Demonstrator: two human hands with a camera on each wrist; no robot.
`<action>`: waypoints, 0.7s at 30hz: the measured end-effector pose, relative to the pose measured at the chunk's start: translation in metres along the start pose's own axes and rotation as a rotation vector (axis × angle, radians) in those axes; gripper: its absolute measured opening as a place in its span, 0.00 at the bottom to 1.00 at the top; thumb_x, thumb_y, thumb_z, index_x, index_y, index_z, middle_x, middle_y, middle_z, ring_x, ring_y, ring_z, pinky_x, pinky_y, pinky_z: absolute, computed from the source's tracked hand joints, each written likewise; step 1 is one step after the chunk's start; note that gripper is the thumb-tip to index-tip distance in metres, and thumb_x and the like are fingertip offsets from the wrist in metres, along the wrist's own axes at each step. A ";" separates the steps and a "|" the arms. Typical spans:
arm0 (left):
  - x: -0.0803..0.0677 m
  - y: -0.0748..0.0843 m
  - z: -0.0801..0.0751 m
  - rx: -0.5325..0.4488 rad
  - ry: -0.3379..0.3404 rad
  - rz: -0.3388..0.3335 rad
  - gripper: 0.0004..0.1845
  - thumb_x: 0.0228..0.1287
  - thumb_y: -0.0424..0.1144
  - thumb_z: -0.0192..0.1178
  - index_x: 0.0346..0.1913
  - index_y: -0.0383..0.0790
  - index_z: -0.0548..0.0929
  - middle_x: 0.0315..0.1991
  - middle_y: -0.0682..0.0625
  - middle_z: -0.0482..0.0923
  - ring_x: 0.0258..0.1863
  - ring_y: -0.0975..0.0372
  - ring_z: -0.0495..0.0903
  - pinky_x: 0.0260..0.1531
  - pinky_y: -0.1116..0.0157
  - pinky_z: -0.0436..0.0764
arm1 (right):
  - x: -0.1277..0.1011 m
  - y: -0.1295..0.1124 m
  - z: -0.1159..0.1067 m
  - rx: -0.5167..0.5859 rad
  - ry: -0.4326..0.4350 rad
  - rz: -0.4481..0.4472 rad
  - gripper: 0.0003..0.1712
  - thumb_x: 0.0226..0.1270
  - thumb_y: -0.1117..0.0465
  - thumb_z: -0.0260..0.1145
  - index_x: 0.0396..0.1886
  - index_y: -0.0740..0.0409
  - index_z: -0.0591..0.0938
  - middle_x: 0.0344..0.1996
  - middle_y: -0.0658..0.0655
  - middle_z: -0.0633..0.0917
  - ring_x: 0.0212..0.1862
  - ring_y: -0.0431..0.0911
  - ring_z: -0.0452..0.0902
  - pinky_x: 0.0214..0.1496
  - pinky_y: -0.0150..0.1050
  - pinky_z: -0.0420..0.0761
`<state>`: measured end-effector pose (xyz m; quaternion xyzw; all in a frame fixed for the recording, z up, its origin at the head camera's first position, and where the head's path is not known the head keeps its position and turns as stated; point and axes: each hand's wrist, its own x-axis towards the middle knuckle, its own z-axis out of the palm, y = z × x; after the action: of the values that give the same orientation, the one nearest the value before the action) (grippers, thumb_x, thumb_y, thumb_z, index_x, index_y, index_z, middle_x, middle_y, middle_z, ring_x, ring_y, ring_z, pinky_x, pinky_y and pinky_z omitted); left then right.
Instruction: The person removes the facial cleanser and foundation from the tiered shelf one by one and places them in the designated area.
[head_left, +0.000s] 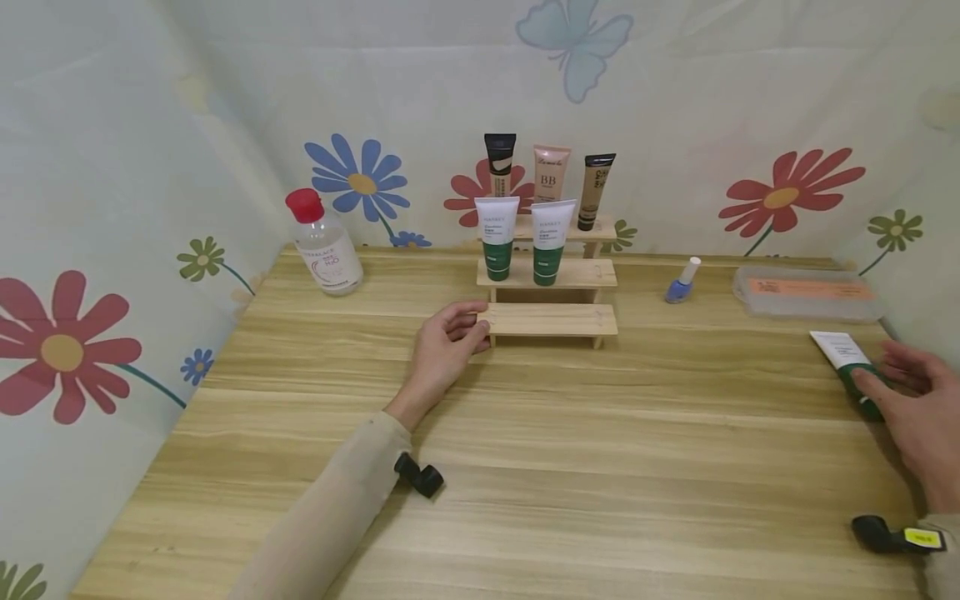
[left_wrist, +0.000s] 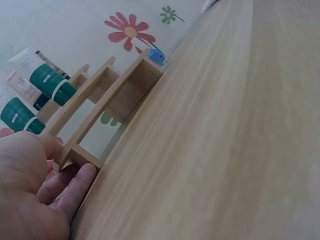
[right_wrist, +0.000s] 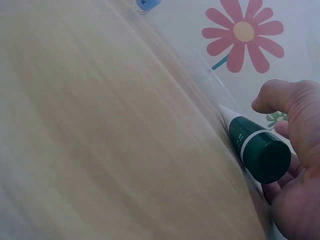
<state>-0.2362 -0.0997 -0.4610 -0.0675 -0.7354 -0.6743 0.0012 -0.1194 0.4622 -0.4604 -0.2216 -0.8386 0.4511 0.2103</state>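
Two hands at work: one on the rack, one at a loose tube.

Left hand (head_left: 447, 343) grips the left end of the bottom step of the three-step wooden rack (head_left: 551, 319), thumb on top, fingers (left_wrist: 75, 186) curled under. Right hand (head_left: 917, 408) rests loosely open over one green-capped tube (head_left: 847, 360) lying flat on the table (head_left: 570, 467) near its right edge; fingertips touch it, not closed round it. Rack count: two green-and-white tubes (head_left: 497, 237) on the middle step, three tubes (head_left: 551, 173) on top. Also one red-capped bottle (head_left: 324, 244), one blue nail polish (head_left: 679, 283), one clear case (head_left: 806, 292).

Head view high, facing down over table (head_left: 525, 433); wrist views low, close; all share tabletop.
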 end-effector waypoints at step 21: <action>0.001 -0.002 0.000 0.010 0.001 -0.005 0.15 0.82 0.33 0.68 0.65 0.42 0.89 0.52 0.40 0.87 0.51 0.51 0.91 0.51 0.61 0.97 | 0.009 -0.101 0.021 0.074 0.178 -0.062 0.34 0.84 0.51 0.69 0.84 0.34 0.70 0.78 0.39 0.73 0.76 0.36 0.69 0.80 0.28 0.69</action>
<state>-0.2378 -0.0998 -0.4633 -0.0653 -0.7389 -0.6706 0.0004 -0.1571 0.4035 -0.3841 -0.2266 -0.8057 0.4537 0.3060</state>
